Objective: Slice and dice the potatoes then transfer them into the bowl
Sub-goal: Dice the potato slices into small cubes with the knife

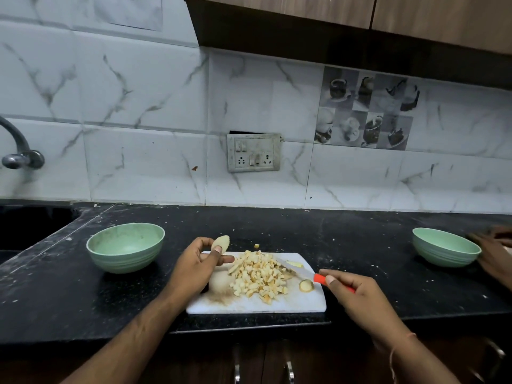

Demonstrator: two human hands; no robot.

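Left hand (198, 263): thumb and fingertips pinch a potato slice (220, 243), lifted above the board's far-left corner.
Right hand (357, 296): fingers curled round the red knife handle (321, 279); blade (295, 268) lies flat against the dice heap.
Diced potato (259, 275): heaped mid-board, between the two hands.
Potato end piece (306, 286): on the board, just beside the right thumb.
Cutting board (302, 303): white, on black counter (346, 239).
Left bowl (126, 246): green, apart from the board.
Right bowl (446, 246): green; another person's hand (496, 253) beside it.

You have pale yellow diced potato (259, 275) on a white cutting board (302, 303). Left and right of the board: two mint green bowls (126, 246) (446, 248). Knife handle (320, 279): red-orange. Under the board, black speckled counter (346, 236); behind it, white grey-veined marble tiles (144, 162).
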